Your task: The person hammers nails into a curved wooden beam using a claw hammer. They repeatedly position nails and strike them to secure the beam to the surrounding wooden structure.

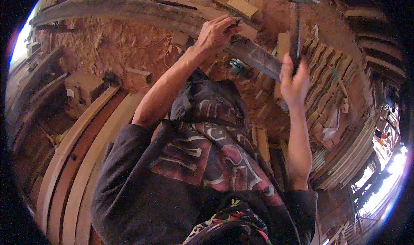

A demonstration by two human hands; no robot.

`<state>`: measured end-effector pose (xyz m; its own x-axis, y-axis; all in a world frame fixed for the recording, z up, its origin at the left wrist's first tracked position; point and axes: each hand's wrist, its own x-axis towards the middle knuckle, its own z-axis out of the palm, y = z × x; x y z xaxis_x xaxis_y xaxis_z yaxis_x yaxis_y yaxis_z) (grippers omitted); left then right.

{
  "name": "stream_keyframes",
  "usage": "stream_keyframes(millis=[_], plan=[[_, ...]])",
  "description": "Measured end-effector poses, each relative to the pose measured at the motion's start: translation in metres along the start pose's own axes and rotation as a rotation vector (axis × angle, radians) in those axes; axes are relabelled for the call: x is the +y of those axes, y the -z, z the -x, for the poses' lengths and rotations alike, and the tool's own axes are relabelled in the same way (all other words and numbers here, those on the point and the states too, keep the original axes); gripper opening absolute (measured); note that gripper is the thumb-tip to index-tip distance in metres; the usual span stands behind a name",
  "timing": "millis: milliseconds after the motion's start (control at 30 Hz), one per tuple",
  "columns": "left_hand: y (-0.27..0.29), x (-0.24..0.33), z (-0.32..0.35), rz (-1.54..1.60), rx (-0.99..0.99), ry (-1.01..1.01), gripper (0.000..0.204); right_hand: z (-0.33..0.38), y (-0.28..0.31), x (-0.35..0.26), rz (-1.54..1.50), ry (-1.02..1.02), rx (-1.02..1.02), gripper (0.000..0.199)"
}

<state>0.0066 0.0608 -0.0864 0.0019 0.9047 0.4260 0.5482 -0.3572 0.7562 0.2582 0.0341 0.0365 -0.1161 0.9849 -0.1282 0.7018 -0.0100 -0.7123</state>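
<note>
Along the upper side of the floor, which is reddish brown and littered with what look like shavings, a long, weathered grey beam runs from the far left over to the right, its line bent by the lens. The left hand is on or just over this beam, toward its right end, with fingers curled and thumb drawn in around something small and dark; the fingers hide too much of it to tell what it is. Just beyond the beam's far edge, near those fingers, lies a pale wooden block. The right hand, slightly blurred, is closed around the lower handle of a hammer, whose metal head points away from the body and narrows toward one side. That hand appears beside the beam's right end; whether they touch cannot be told. By the beam's near edge, between the two hands, sits a blue and silvery metal object, too indistinct to identify. To the right of the hammer, wavy-edged wooden strips lie side by side, and along the floor's left side long planks stretch toward the body, close to a wooden box.
</note>
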Motion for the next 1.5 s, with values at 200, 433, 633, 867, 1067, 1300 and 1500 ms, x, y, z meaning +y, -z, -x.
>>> stream_keyframes(millis=[200, 433, 633, 867, 1067, 1300, 1500], plan=[[0.016, 0.04, -0.028, -0.104, -0.093, 0.165, 0.014, -0.017, -0.069, 0.081, -0.037, 0.046, 0.117, 0.039], [0.013, 0.05, -0.049, -0.188, -0.112, 0.26, 0.018, -0.016, -0.088, 0.097, 0.173, 0.138, 0.263, 0.05], [-0.006, 0.033, -0.064, -0.244, -0.116, 0.254, 0.026, -0.022, -0.088, 0.112, 0.187, 0.156, 0.301, 0.052], [-0.063, -0.062, -0.08, -0.394, -0.331, 0.578, 0.037, -0.025, -0.098, 0.108, 0.08, 0.249, 0.375, 0.037], [-0.04, -0.026, -0.097, -0.532, -0.529, 0.433, 0.033, -0.014, -0.091, 0.101, 0.152, 0.135, 0.351, 0.037], [0.014, -0.008, -0.052, -0.316, -0.367, 0.006, 0.034, -0.016, -0.083, 0.093, -0.02, 0.13, 0.329, 0.026], [0.017, 0.024, 0.005, -0.324, -0.424, 0.051, 0.031, -0.014, -0.077, 0.097, 0.002, 0.139, 0.343, 0.026]])
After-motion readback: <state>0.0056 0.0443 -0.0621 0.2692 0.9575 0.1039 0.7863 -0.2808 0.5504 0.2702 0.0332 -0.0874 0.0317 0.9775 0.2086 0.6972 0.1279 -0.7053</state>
